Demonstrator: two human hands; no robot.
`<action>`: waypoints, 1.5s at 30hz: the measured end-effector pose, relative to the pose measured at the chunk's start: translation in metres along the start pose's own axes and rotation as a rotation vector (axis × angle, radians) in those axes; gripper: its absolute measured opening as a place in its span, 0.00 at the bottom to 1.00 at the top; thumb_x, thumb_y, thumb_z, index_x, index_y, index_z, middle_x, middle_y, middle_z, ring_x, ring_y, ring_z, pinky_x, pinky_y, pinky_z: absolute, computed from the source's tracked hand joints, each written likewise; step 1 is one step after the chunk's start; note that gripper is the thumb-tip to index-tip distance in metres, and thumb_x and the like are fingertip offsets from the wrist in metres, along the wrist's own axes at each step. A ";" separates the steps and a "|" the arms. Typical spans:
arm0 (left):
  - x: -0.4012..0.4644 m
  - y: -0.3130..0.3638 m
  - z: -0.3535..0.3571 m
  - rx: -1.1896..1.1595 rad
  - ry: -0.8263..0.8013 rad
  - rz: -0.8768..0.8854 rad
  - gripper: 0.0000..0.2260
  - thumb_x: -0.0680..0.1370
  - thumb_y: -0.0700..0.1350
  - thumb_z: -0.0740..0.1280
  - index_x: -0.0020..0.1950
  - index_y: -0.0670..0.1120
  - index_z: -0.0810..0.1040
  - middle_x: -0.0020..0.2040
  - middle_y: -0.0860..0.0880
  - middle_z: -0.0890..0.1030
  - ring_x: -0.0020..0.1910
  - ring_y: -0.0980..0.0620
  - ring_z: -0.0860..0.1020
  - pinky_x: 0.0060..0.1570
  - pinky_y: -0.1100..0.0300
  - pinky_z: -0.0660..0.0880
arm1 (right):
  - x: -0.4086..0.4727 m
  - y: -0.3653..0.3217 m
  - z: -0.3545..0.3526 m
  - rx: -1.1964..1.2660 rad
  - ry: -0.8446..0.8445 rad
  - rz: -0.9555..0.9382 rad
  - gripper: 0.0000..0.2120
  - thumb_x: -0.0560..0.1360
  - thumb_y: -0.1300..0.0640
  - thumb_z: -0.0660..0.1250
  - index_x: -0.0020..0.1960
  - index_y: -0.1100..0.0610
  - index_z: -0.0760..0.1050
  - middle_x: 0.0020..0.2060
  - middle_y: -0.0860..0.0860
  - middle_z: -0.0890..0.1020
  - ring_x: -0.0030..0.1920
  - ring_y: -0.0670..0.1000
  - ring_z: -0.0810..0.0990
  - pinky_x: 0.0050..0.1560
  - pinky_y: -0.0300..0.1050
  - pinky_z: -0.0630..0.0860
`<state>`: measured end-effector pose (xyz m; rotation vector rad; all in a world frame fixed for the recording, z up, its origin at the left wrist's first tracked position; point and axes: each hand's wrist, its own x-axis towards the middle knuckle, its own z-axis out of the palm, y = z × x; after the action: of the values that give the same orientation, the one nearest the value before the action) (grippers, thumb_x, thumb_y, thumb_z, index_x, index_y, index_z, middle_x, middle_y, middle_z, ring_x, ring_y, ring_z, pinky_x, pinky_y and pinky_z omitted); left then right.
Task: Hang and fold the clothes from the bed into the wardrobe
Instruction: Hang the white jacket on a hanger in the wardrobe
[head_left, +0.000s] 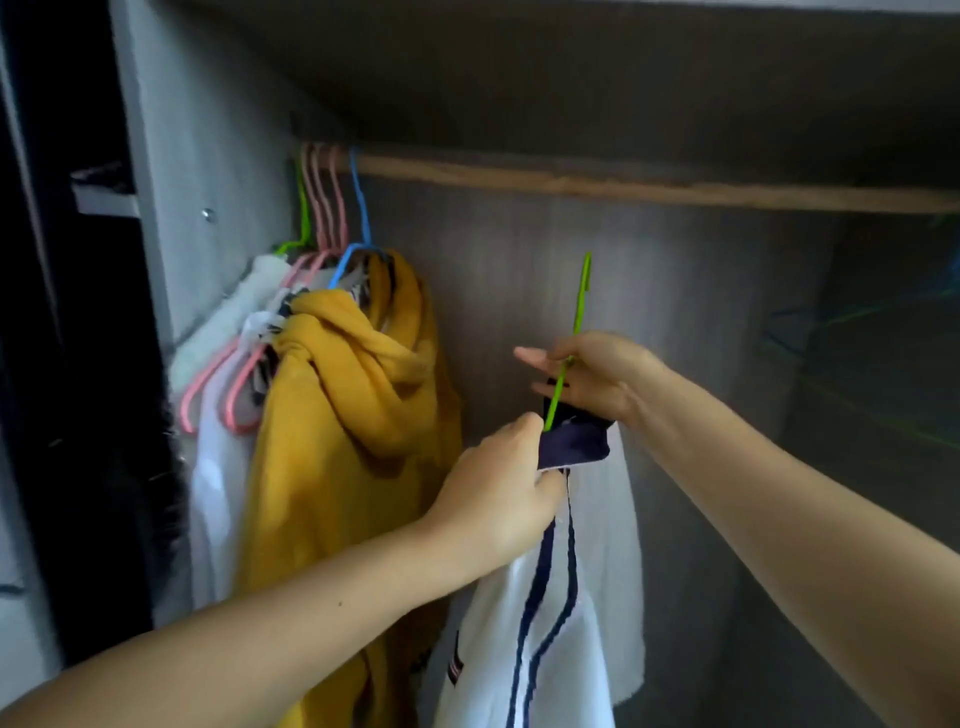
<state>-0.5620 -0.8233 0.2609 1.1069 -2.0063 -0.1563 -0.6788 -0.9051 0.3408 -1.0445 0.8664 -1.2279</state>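
A white shirt (613, 545) with a navy collar and navy stripes hangs on a green hanger (577, 317), held well below the wooden rail (623, 184). My right hand (597, 376) grips the hanger's neck just under its hook. At the shirt's front, just below the collar, my left hand (498, 499) pinches the fabric. The hanger's shoulders are hidden inside the shirt.
At the rail's left end hang a yellow hoodie (358, 415) on a blue hanger (361, 218), plus white garments (218, 467) on pink hangers (324, 208) and a green one. The wardrobe's left wall (208, 156) stands beside them. Loose hangers show dimly at the far right (857, 322).
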 end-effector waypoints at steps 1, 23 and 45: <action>0.004 0.001 -0.011 0.043 0.053 0.020 0.13 0.75 0.40 0.61 0.37 0.52 0.60 0.34 0.52 0.68 0.37 0.43 0.73 0.34 0.51 0.64 | 0.000 -0.005 0.011 -0.018 -0.046 -0.026 0.10 0.77 0.74 0.48 0.52 0.64 0.63 0.62 0.62 0.76 0.47 0.51 0.80 0.57 0.46 0.73; 0.045 -0.081 -0.088 1.213 0.061 -0.177 0.27 0.79 0.38 0.55 0.77 0.42 0.52 0.76 0.39 0.56 0.76 0.41 0.52 0.71 0.37 0.42 | 0.108 -0.016 0.149 -1.459 -0.146 -0.455 0.18 0.82 0.56 0.55 0.64 0.66 0.71 0.62 0.62 0.75 0.59 0.59 0.75 0.48 0.42 0.64; 0.010 -0.021 0.000 0.721 0.054 0.441 0.22 0.79 0.52 0.60 0.71 0.44 0.69 0.72 0.42 0.69 0.73 0.45 0.64 0.73 0.41 0.53 | -0.035 0.082 -0.069 -1.620 0.516 -0.549 0.26 0.82 0.50 0.52 0.78 0.53 0.52 0.78 0.52 0.53 0.78 0.51 0.44 0.72 0.65 0.38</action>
<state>-0.5510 -0.8438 0.2577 1.0201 -2.2588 0.8724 -0.7234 -0.8789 0.2410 -2.3820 2.2267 -1.1005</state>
